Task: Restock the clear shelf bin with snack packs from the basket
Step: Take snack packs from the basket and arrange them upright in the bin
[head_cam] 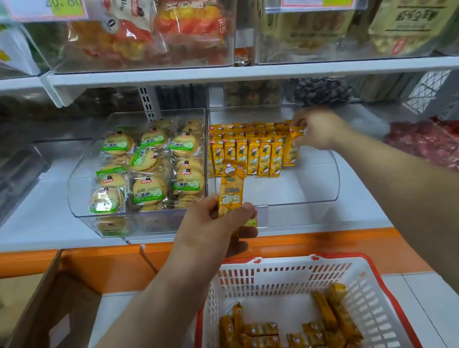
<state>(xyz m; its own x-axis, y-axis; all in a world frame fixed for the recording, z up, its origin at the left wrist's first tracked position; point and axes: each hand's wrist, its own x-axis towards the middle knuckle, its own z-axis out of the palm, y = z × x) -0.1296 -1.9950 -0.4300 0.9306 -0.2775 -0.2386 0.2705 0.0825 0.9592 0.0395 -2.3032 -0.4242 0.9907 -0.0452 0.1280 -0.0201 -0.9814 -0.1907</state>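
Observation:
A clear shelf bin point(321, 197) on the middle shelf holds rows of upright yellow snack packs point(251, 152) at its back left. My right hand point(318, 130) reaches into the bin and pinches one yellow pack point(294, 146) at the right end of the rows. My left hand point(220, 225) grips another long yellow snack pack point(230, 186) upright in front of the bin's front edge. Below, a white basket with a red rim point(285, 272) contains several more yellow packs point(336, 312).
A second clear bin point(85, 209) with green-labelled round biscuits stands left of the target bin. Bins of other snacks fill the shelf above. Red packets point(436, 145) lie at the right. An open cardboard box point(43, 306) sits left of the basket, below an orange shelf edge point(321, 243).

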